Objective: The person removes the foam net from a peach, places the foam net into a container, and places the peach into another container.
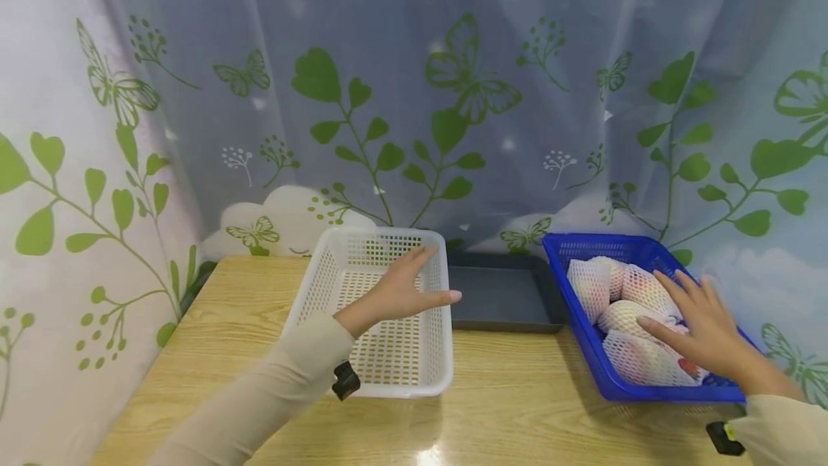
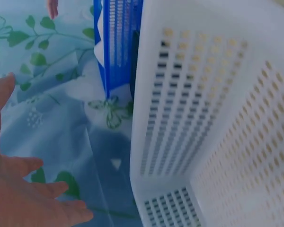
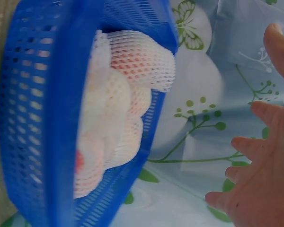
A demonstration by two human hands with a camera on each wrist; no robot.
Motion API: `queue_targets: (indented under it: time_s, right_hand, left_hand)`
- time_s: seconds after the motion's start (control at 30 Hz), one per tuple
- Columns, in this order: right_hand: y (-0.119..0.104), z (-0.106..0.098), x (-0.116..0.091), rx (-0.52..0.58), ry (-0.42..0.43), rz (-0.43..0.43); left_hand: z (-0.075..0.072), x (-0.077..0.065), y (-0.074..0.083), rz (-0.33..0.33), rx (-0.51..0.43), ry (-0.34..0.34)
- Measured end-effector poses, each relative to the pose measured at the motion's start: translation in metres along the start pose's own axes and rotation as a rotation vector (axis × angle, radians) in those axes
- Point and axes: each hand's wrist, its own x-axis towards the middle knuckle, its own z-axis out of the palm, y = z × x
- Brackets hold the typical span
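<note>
My left hand (image 1: 399, 292) hovers over the white plastic basket (image 1: 304, 308), thumb and fingers spread, holding nothing. That basket has slotted walls, and only its perforated bottom shows inside. On the right, my right hand (image 1: 708, 329) is above the blue basket (image 1: 585, 351) with its fingers apart and nothing in them. Several round fruits in white foam net sleeves (image 1: 637, 318) are heaped in the blue basket; a small red patch shows on one. In the right wrist view the spread right hand (image 3: 265, 161) is apart from the netted fruits (image 3: 139, 56).
A dark grey shallow tray (image 1: 498, 297) lies between the two baskets, toward the back. All stand on a wood-grain table (image 1: 511, 394). A curtain (image 1: 401, 92) printed with green leaves and butterflies hangs behind and along both sides.
</note>
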Motion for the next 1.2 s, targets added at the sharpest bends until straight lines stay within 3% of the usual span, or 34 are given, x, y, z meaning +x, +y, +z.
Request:
queue_targets:
  time_s: [0.33, 0.53, 0.87, 1.2]
  right_hand:
    - [0.019, 0.021, -0.022, 0.107, -0.045, 0.063]
    - [0.025, 0.03, -0.031, 0.154, -0.055, 0.079]
    - [0.027, 0.041, -0.036, 0.147, -0.049, 0.057]
    - [0.029, 0.05, -0.035, 0.217, -0.101, 0.064]
  left_hand:
    - [0.051, 0.015, 0.024, 0.002, -0.184, -0.111]
    - [0.087, 0.024, 0.03, -0.04, -0.305, -0.119]
    - [0.149, 0.036, 0.045, -0.071, -0.41, -0.11]
    - [0.193, 0.048, 0.066, -0.118, -0.598, -0.153]
